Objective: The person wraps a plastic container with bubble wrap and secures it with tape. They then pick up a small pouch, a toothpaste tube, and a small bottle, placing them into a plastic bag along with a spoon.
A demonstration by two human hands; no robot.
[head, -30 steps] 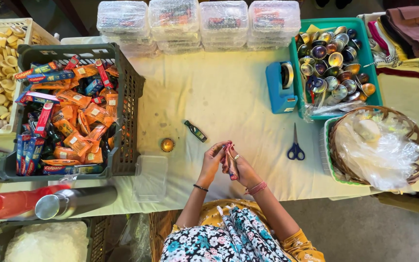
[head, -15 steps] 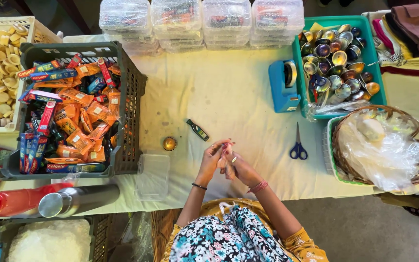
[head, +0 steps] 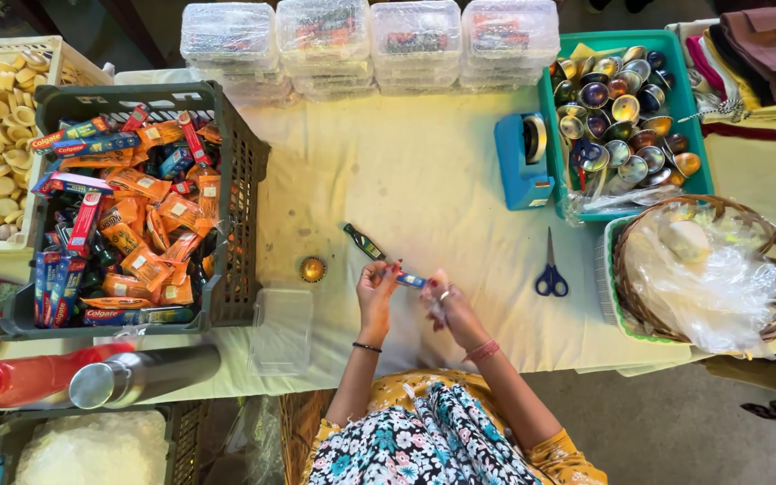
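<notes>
The left hand (head: pixel 377 289) pinches a small blue tube (head: pixel 410 280) by its near end — its long axis runs rightward to the right hand (head: pixel 446 305), fingers curled at the far end, above the bench (head: pixel 424 180).

The crate (head: pixel 244 171) of packets sits at the table's (head: pixel 424 171) left end, a lidded box (head: pixel 282 330) just beside it at the near edge. Stacked tubs (head: pixel 370 40) line the far edge. At the right end a bin (head: pixel 684 108) of capsules stands behind a basket (head: pixel 770 242); the tape holder (head: pixel 521 162) is left of the bin, the scissors (head: pixel 551 268) left of the basket. Both hands (head: pixel 377 292) hover over the near edge, with a small bottle (head: pixel 364 242) and a round tin (head: pixel 313 268) just beyond them.
</notes>
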